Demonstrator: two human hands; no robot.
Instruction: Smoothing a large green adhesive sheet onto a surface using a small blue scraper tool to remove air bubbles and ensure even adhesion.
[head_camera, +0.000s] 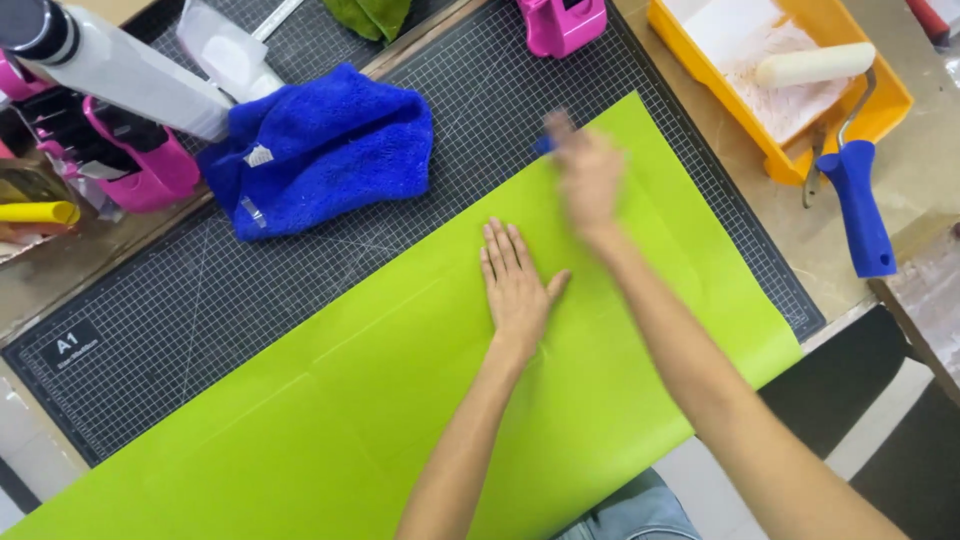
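The sheet (350, 400) is lime green, plain. The cutting mat (200, 300) beneath is dark grey with a fine white grid. The crumpled towel (320, 145) is royal blue. The paint tray (880, 105) is orange-yellow; its roller (815, 65) is cream with a blue handle (860, 205). The tape dispensers (562, 22) are pink.

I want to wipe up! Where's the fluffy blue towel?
In the head view, the fluffy blue towel lies crumpled on the dark gridded cutting mat, upper left, beside the lime-green sheet.
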